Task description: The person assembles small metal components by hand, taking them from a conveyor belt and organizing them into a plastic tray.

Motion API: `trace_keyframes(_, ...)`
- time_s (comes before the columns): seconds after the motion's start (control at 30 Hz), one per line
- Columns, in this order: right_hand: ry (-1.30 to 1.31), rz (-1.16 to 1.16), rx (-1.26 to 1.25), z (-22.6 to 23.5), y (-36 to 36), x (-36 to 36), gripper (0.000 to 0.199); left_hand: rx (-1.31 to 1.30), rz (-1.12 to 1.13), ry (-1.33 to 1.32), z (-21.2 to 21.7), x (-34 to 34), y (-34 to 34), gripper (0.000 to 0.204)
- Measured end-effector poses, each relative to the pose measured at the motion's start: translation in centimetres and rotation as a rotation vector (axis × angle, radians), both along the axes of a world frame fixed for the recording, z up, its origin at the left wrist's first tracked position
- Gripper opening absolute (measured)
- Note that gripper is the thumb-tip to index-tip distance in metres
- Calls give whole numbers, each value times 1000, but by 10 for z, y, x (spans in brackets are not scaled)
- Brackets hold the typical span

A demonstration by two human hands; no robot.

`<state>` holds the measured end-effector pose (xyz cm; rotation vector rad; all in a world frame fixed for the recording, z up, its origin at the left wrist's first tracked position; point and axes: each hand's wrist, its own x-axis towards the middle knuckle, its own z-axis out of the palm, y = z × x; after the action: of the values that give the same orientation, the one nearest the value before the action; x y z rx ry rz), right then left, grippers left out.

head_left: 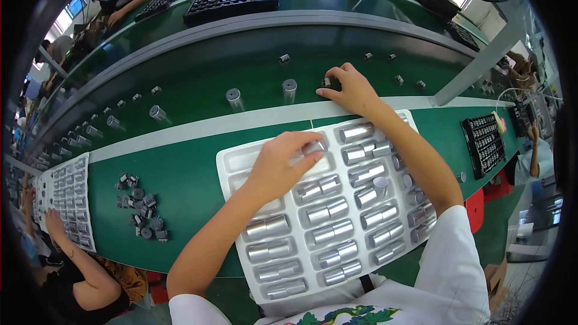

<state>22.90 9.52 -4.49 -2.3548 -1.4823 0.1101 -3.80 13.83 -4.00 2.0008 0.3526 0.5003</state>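
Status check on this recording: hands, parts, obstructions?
Left hand: holding silver cylinder over white tray. Right hand: at small part, grip unclear. Right forearm hides some tray slots.

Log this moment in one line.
left hand: holding silver cylinder over white tray | right hand: at small part, grip unclear | tray: many cylinders lying inside

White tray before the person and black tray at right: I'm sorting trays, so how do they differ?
The white tray has rounded, elongated compartments; the black tray shows a dark, close-set grid. The white tray visibly holds silvery cylinders, while the black tray's contents are too small to tell. The white tray lies near the view's centre; the black tray lies toward the right. Both are divided into rows.
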Motion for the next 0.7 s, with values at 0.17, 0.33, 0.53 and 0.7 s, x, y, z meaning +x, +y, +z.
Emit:
trace_keyframes(0.17, 166, 181, 196, -8, 5, 6, 42, -527, 50, -317, -9, 2, 9, 44)
trace_keyframes(0.33, 940, 98, 452, 27, -4, -19, 30, -593, 123, -283, -14, -2, 18, 43)
trace_keyframes(0.53, 1452, 323, 229, 61, -27, -57, 31, -553, 106, -294, -14, -2, 15, 44)
trace_keyframes(0.7, 915, 532, 299, 40, -30, -67, 43, -560, 86, -300, -12, 0, 19, 45)
